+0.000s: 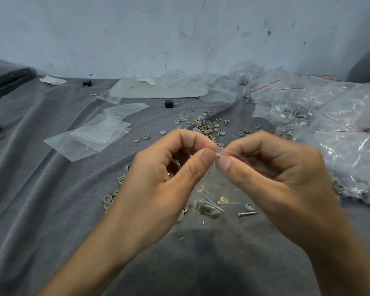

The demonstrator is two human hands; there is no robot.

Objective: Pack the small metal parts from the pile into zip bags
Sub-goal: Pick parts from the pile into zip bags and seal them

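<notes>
A small clear zip bag (214, 190) with a red zip line hangs between my hands above the grey cloth. My left hand (162, 180) pinches the bag's top edge between thumb and forefinger. My right hand (282, 174) pinches the same edge just to the right, thumbs almost touching. Grey caps, screws and a brass clip lie in the bag's bottom. A loose pile of small metal parts (205, 124) sits on the cloth beyond my hands, and more parts (113, 195) lie scattered under my left hand. A screw (247, 214) lies beside the bag.
Empty zip bags (94, 135) lie flat at the left. A heap of filled bags (329, 116) covers the right side. A white board (158, 88) lies by the back wall, with black blocks (168, 103) near it. Dark objects (6, 79) sit at far left.
</notes>
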